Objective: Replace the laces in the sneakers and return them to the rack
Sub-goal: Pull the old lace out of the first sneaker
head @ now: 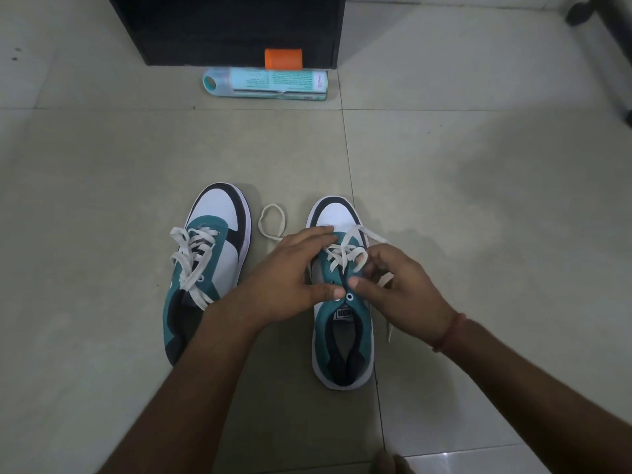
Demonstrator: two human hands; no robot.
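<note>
Here, right sneaker (342, 323) under both hands

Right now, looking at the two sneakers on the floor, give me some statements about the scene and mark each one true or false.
1. Both hands are on the right-hand sneaker. True: left hand and right hand both touch it.
2. The left-hand sneaker has no lace. False: a white lace is threaded through it.
3. The right-hand sneaker's top eyelets are laced. False: an eyelet near the tongue is bare.
4. A teal tube lies on the floor beyond the sneakers. True.
5. The orange cylinder lies between the sneakers. False: it is behind the tube, by the black cabinet.
</note>
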